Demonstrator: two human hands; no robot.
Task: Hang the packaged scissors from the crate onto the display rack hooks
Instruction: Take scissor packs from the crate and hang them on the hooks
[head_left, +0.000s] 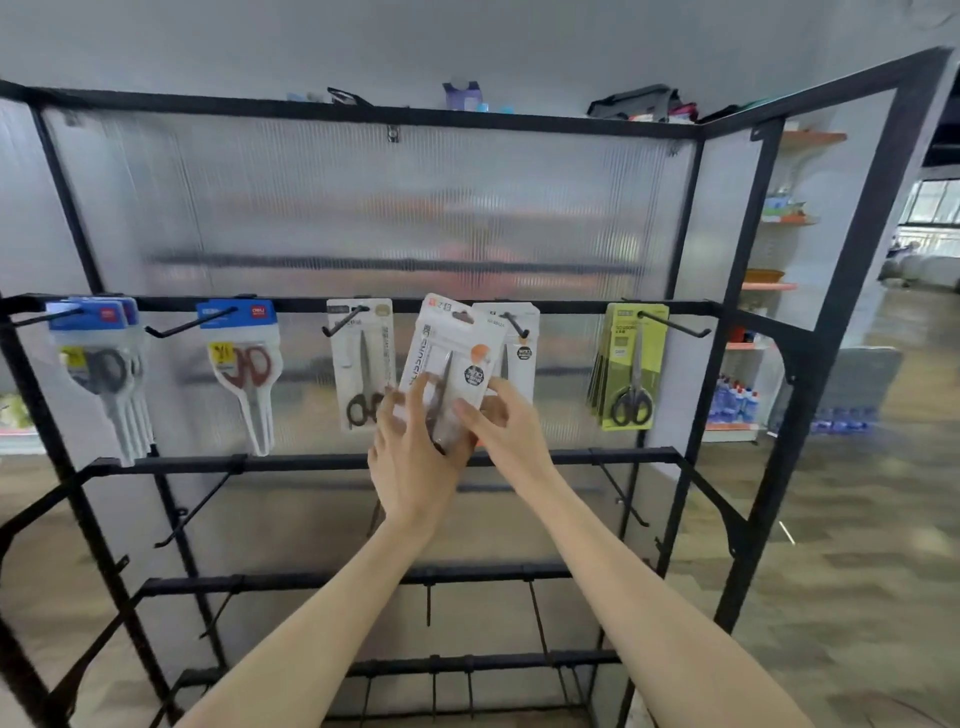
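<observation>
I saw a ribbed translucent panel (363, 208) backing the frame. On its top edge lay a dark pouch (636, 104) and a purple box (462, 95). Off right stood orange store shelves (774, 286) holding blue bottles (735, 400), over a wood-patterned floor (857, 519).

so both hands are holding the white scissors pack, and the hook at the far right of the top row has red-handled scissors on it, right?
Not red: the head view shows black-handled scissors in green packs there. The rest holds.

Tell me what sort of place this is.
Probably a stationery shop or a mock one: packaged scissors hang on display rack hooks, both hands hold another pack, and stocked shelves stand behind.
</observation>
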